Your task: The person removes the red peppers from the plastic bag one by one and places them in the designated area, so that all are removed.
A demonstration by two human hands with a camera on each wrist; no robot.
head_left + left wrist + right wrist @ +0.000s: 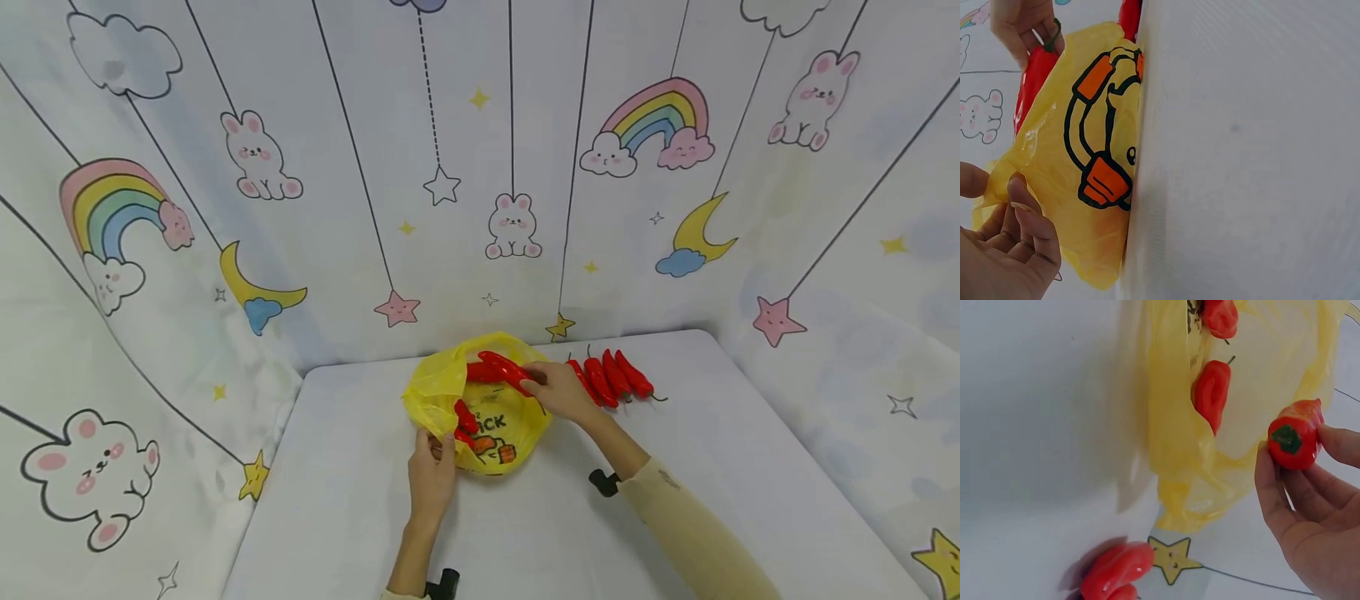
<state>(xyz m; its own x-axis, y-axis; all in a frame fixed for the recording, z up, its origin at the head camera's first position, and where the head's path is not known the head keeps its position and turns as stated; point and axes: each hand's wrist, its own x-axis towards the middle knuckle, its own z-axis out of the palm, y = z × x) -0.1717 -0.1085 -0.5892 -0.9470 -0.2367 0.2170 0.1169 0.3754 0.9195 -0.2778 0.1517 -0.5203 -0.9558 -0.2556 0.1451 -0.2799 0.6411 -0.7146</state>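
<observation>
A yellow plastic bag point(431, 379) with a printed cartoon lies on the white table, its mouth spread open. My left hand point(432, 479) pinches the near left edge of that mouth between thumb and fingers. In my right hand point(561, 392), thumb and fingertips grip a red chili pepper point(504, 371) near its green stem. The pepper's tip points into the bag's opening. Other red peppers point(1213, 397) lie inside the bag, partly hidden by its folds. From the left wrist view, the held pepper point(1036, 78) shows behind the bag's yellow film.
To the right of the bag, several red peppers point(633, 375) lie side by side near the table's back edge. The white table point(337, 467) meets a patterned cloth backdrop point(450, 267) behind and at both sides.
</observation>
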